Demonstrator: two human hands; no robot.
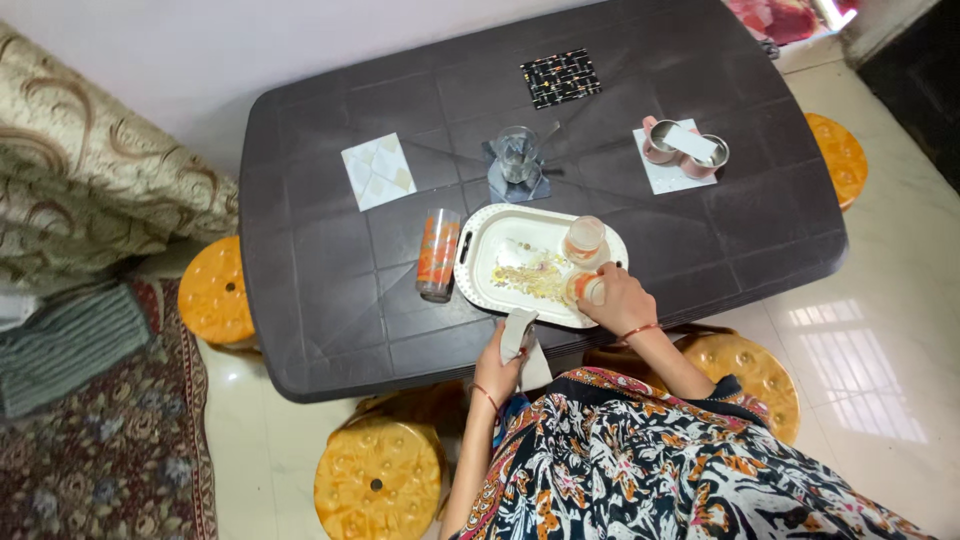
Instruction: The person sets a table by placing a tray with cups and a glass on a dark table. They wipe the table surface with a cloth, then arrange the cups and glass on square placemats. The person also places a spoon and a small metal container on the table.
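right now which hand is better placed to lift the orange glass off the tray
Right. The right hand already grips the orange glass on the white tray. The left hand is at the table edge holding a folded cloth.

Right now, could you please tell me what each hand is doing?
Left hand: closed on a white cloth.
Right hand: gripping an orange-patterned glass on the white tray.

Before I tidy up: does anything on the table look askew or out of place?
Only a white card, laid loosely across two metal cups on the far mat. Nothing spilled or broken; the glasses stand upright.
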